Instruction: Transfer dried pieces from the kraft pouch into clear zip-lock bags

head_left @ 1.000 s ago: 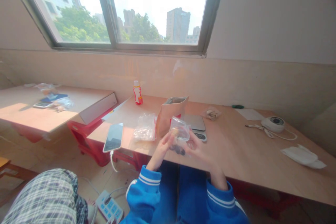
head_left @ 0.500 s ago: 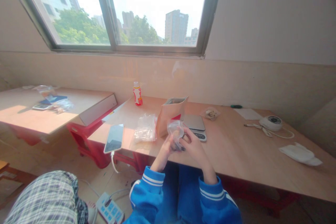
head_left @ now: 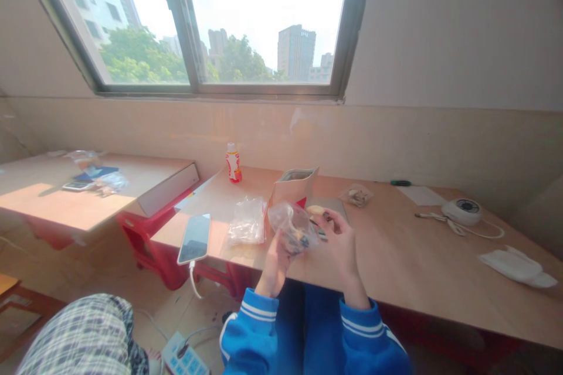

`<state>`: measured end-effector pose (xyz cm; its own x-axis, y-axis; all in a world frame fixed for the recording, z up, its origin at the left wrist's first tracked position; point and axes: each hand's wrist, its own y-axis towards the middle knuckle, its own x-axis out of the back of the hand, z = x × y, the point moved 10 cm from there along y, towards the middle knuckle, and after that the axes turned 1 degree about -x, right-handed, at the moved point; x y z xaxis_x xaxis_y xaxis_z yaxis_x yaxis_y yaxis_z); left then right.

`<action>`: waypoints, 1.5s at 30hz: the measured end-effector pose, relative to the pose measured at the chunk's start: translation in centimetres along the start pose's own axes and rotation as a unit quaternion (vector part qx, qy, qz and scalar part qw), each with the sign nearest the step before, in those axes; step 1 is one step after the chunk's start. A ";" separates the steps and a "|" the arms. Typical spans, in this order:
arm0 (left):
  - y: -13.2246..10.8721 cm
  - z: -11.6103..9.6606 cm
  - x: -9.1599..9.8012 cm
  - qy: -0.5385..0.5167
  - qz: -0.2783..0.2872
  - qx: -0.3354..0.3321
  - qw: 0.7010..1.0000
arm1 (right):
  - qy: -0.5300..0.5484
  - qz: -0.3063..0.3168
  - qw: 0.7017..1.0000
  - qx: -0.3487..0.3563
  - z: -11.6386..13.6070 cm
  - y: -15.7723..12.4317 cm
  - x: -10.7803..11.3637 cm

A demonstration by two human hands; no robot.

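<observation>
Bulging clear plastic bag (head_left: 292, 227)

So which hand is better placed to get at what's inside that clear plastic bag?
Probably the right hand: its fingers are raised beside the top of the clear plastic bag, while the left hand is busy holding the bag up from below.

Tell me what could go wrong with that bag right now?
The clear plastic bag is held up by the left hand, and the dark bits inside might spill if it slips. Also, the phone sits near the edge of the table, with its cable hanging down, so a tug could pull it off.
</observation>
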<state>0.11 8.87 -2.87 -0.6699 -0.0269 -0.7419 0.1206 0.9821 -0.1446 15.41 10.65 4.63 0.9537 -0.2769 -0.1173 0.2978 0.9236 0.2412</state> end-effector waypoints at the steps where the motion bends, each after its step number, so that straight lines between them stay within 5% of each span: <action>1: -0.1 -0.1 0.1 -0.007 -0.004 0.000 1.000 | 0.026 -0.007 1.000 0.003 0.3 0.6 0.0; 5: -0.2 0.1 0.7 -0.009 -0.028 0.010 1.000 | 0.065 -0.012 0.992 0.105 4.4 4.0 -1.3; 8: -0.1 0.5 0.7 0.001 -0.018 0.011 1.000 | -0.009 0.000 0.978 0.209 8.5 6.8 -3.0; 11: 0.0 0.8 0.3 0.015 0.005 0.004 1.000 | -0.158 0.106 0.940 0.283 11.0 8.4 -6.9; 14: 0.0 1.2 0.0 0.025 0.021 0.012 0.999 | -0.277 0.261 0.869 0.317 10.9 7.9 -10.7; 18: 0.2 1.5 0.3 0.019 0.018 0.026 0.999 | -0.328 0.308 0.830 0.329 10.6 7.2 -11.7; 25: 0.0 0.5 0.6 -0.008 -0.006 0.004 1.000 | -0.284 0.239 0.867 0.332 10.1 7.8 -11.1; 33: -0.9 -0.6 -1.4 -0.037 0.076 -0.019 0.996 | -0.177 0.216 0.910 0.305 12.1 6.6 -9.1; 35: -1.0 -1.0 -1.5 -0.010 0.080 -0.036 0.996 | -0.144 0.270 0.921 0.242 12.0 5.7 -8.5; 38: -0.9 -1.8 -1.7 0.012 0.072 -0.067 0.995 | -0.162 0.401 0.891 0.136 9.7 3.3 -8.7; 45: -0.8 -2.7 -1.7 0.040 0.034 -0.119 0.992 | -0.234 0.451 0.855 0.110 6.0 0.6 -8.4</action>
<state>-0.82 8.64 0.32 -0.7236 0.0471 -0.6886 -0.0014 0.9976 0.0697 7.80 11.98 11.52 0.6968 0.3974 0.5971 -0.6147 0.7598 0.2117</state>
